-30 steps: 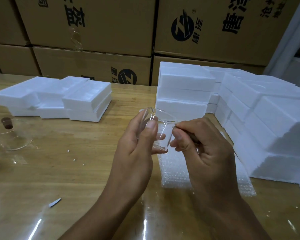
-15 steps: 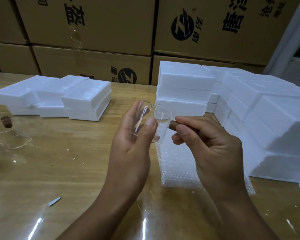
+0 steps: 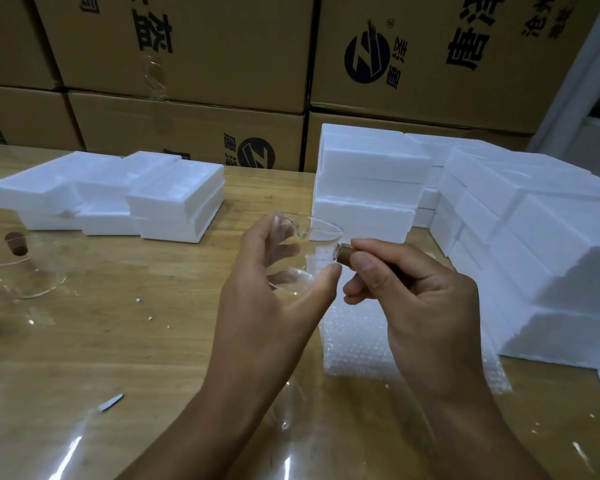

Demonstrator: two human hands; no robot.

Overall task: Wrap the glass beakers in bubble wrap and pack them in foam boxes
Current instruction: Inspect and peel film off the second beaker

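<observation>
A small clear glass beaker [image 3: 312,249] with a brown wooden side handle [image 3: 346,255] is held tilted above the table. My left hand [image 3: 274,299] cups its body, thumb under the base and fingers behind the glass. My right hand [image 3: 416,296] pinches the wooden handle on the beaker's right side. A sheet of bubble wrap [image 3: 371,344] lies flat on the table below my hands. Closed white foam boxes [image 3: 368,178] are stacked just behind the beaker.
More foam boxes [image 3: 551,258] are piled along the right edge, and open foam trays [image 3: 174,199] sit at the back left. Another glass beaker [image 3: 25,271] with a wooden handle stands at the far left. Cardboard cartons [image 3: 187,126] wall the back.
The beaker has been turned in my hands and tipped further, its mouth now facing away. My right hand slid out along the handle, so the brown wood shows.
</observation>
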